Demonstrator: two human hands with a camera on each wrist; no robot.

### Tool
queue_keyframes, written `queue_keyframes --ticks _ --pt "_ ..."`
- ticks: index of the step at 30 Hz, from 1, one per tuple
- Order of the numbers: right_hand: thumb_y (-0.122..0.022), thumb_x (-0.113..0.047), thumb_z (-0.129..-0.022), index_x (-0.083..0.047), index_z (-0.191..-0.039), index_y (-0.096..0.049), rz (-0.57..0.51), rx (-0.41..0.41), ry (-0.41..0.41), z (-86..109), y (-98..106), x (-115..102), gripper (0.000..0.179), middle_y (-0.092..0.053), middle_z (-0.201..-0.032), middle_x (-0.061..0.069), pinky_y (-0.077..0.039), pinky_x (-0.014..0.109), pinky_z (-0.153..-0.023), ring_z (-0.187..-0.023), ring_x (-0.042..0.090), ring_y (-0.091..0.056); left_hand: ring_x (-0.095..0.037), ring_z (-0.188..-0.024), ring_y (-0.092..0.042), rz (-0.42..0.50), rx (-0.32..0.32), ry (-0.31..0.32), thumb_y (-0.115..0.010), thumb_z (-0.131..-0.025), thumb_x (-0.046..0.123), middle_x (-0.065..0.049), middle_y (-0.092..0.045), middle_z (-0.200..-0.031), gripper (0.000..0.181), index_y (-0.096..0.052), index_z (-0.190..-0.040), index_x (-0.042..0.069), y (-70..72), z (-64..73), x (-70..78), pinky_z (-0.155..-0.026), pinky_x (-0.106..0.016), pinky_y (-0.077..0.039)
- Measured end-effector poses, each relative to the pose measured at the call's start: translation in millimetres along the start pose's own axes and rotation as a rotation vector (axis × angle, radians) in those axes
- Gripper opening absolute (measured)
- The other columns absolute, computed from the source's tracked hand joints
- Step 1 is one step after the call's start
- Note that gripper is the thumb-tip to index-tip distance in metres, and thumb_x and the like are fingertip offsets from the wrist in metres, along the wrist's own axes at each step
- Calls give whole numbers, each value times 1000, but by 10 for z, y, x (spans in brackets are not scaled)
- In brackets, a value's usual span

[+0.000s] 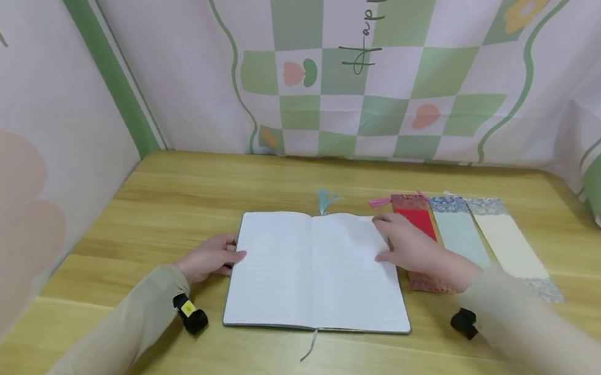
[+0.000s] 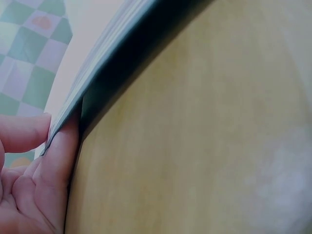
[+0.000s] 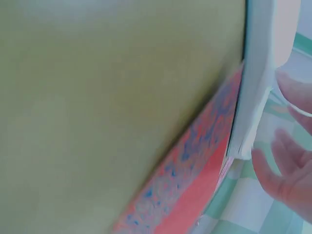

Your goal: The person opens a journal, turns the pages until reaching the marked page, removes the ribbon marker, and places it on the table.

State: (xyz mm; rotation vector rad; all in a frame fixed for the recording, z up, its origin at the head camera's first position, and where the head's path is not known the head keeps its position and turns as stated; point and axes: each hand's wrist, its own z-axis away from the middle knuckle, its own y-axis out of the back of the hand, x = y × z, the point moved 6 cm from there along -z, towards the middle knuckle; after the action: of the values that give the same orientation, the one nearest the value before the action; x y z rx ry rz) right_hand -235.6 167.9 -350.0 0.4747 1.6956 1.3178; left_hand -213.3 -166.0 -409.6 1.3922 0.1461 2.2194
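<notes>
An open notebook (image 1: 274, 271) with blank-looking white pages lies on the wooden table. My left hand (image 1: 213, 257) grips its left edge, thumb on the page side and fingers beneath the dark cover (image 2: 122, 68). Over the upper right corner of the right page, my right hand (image 1: 408, 243) hovers or lightly touches the paper; in the right wrist view its fingers (image 3: 273, 183) are spread apart beside the page edges. A light blue tassel (image 1: 325, 200) sticks out at the notebook's top, and a grey ribbon (image 1: 310, 346) hangs from its bottom.
Right of the notebook lie a red bookmark (image 1: 414, 211) with a pink tassel, partly under my right hand, a pale blue bookmark (image 1: 459, 230) and a cream bookmark (image 1: 511, 242). Printed curtains (image 1: 336, 117) stand behind and left of the table (image 1: 195, 182).
</notes>
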Motion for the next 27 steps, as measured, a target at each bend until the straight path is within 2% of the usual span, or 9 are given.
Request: queue_keyframes --ticks 4,10,13,16,18,21,24,27 --pt "-70 -2 -83 8 -127 -50 -194 -18 -3 116 10 -32 50 -54 -125 26 -53 43 -83 -102 33 -58 -14 -84 -55 -1 1 -9 -52 -98 15 -7 -59 -97 33 -48 -126 -2 6 -13 -2 -70 -26 -51" --pt "-61 -7 -90 2 -137 -43 -585 -104 -111 203 4 -15 51 -44 -137 24 -49 35 -90 -116 36 -51 -14 -85 -57 2 4 -14 -52 -98 14 -11 -62 -102 35 -48 -128 -2 10 -27 0 -72 -27 -52" --pt "-58 -10 -93 0 -141 -37 -785 -136 -166 222 -24 -21 54 -36 -142 23 -50 28 -82 -114 29 -51 -14 -85 -58 4 5 -13 -52 -98 13 -12 -63 -106 36 -47 -130 -2 8 -29 -6 -73 -28 -52" --pt "-56 -11 -94 0 -144 -32 -960 -139 -208 233 -54 -55 56 -31 -144 21 -52 28 -78 -105 20 -55 -13 -86 -58 4 4 -13 -52 -98 13 -13 -63 -108 36 -46 -130 -2 3 -29 -15 -73 -28 -52" --pt "-55 -12 -94 -3 -145 -29 -1065 -127 -238 239 -67 -91 58 -37 -140 15 -53 29 -78 -99 15 -58 -14 -86 -58 6 5 -15 -52 -98 13 -12 -63 -107 36 -47 -129 -2 0 -29 -19 -73 -28 -52" --pt "-52 -17 -97 -6 -148 -22 -1224 -110 -242 237 -70 -174 60 -47 -129 3 -53 31 -82 -99 11 -61 -14 -86 -58 4 5 -18 -52 -98 14 -12 -62 -105 35 -47 -129 -2 -2 -32 -28 -73 -28 -52" --pt "-42 -28 -101 -7 -151 -11 -1313 -152 -173 213 -71 -298 62 -46 -128 0 -50 33 -89 -108 12 -56 -14 -86 -58 6 4 -19 -52 -98 14 -11 -62 -106 35 -47 -129 -2 -1 -34 -32 -74 -29 -52" --pt "-31 -42 -102 -6 -151 -4 -1251 -232 -103 175 -110 -432 67 -32 -141 13 -42 43 -99 -121 20 -43 -14 -87 -58 6 3 -19 -51 -98 14 -12 -62 -107 35 -47 -129 -2 5 -35 -33 -74 -29 -53"
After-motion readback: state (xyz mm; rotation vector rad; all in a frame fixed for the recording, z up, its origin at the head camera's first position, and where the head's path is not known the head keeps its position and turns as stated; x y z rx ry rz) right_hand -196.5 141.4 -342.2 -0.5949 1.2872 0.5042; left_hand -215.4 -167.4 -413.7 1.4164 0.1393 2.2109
